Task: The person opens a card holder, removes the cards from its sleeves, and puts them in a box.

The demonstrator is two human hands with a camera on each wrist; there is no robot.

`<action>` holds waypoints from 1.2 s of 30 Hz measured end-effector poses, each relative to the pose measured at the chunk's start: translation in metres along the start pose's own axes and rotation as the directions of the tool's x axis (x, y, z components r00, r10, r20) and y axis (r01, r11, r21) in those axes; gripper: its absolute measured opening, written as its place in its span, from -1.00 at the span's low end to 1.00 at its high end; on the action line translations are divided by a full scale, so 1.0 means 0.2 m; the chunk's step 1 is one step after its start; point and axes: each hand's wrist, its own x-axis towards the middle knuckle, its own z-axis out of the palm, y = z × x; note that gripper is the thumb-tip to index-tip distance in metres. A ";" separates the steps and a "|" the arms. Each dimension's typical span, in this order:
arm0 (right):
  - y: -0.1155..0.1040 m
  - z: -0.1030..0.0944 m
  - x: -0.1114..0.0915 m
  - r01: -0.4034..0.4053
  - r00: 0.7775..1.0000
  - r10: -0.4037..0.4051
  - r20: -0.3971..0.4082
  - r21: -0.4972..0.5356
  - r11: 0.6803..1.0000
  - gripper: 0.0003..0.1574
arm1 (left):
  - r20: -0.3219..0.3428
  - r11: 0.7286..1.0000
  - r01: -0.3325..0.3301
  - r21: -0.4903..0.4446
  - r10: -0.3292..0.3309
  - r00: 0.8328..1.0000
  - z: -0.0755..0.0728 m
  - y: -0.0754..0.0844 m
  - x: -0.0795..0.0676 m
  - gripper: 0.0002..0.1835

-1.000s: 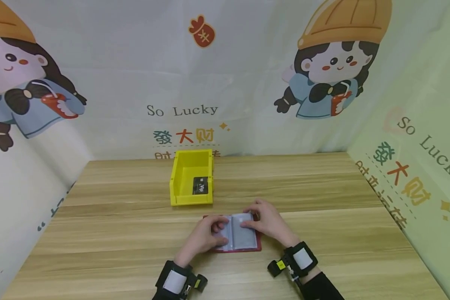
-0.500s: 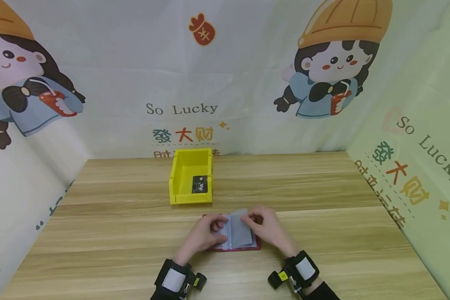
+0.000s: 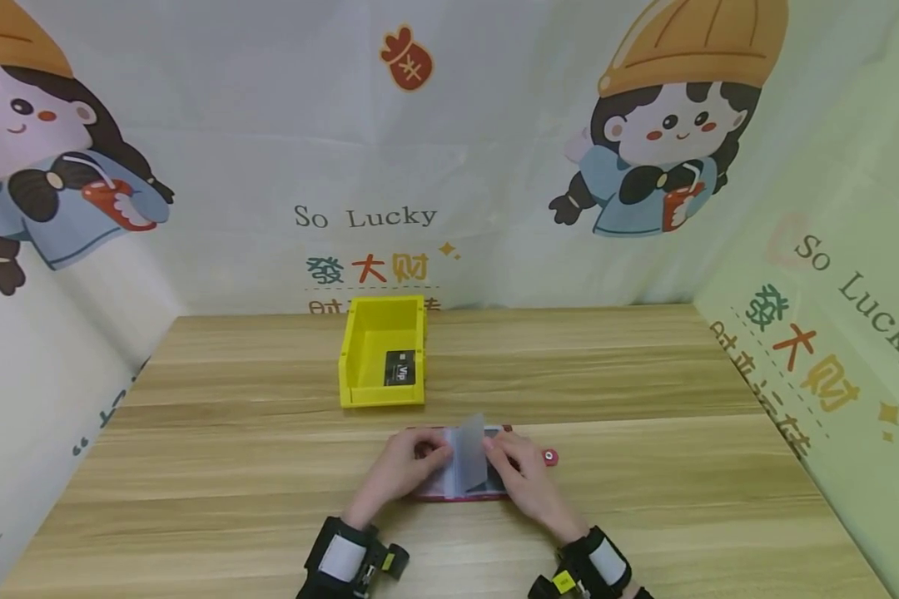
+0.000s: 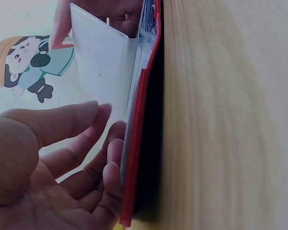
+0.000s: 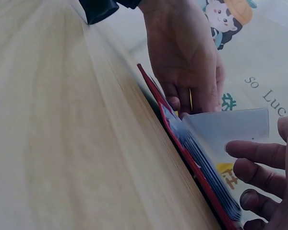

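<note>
A card holder (image 3: 460, 499) with a red cover (image 4: 137, 148) and a stack of clear sleeves (image 5: 201, 158) lies spread on the table. One translucent sleeve (image 3: 469, 453) stands up near its middle. My left hand (image 3: 400, 466) rests on the left side, thumb and index tips close together, other fingers (image 4: 114, 148) loosely bent against the pages. My right hand (image 3: 528, 478) is at the right of the raised sleeve, fingers (image 5: 257, 151) touching it from that side, thumb apart. A red snap tab (image 3: 550, 457) pokes out right of the holder.
A yellow bin (image 3: 346, 374) stands behind the holder, slightly left, with a black "Vip" card (image 3: 400, 368) inside. The wooden table (image 3: 629, 366) meets printed cloth walls (image 3: 494, 166) at the back and sides. Each wrist wears a black camera strap (image 3: 599, 553).
My right hand has swung a sleeve from lying flat on the right up and leftward, and has shifted nearer the holder. The snap tab has come into view. My left hand has barely moved.
</note>
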 end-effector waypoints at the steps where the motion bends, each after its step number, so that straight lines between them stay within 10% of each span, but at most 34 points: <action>1: 0.01 0.01 -0.01 0.011 1.000 -0.011 -0.003 0.003 1.000 -0.61 | -0.003 1.000 0.000 -0.006 0.000 1.000 0.00 0.00 0.00 -0.83; 13: 0.00 0.05 -0.02 0.023 0.989 -0.004 0.146 -0.128 0.991 -0.59 | -0.067 0.987 0.078 -0.138 -0.088 0.994 -0.03 0.01 0.01 -0.59; 22: -0.01 0.03 -0.02 0.016 0.976 0.024 0.217 -0.180 0.984 -0.65 | -0.161 0.999 0.032 -0.043 -0.038 0.986 -0.05 0.01 0.01 -0.83; 36: -0.03 0.05 -0.02 0.036 0.951 0.069 0.303 -0.330 0.943 -0.65 | -0.229 0.989 0.148 0.009 -0.142 0.963 -0.07 0.00 -0.02 -0.77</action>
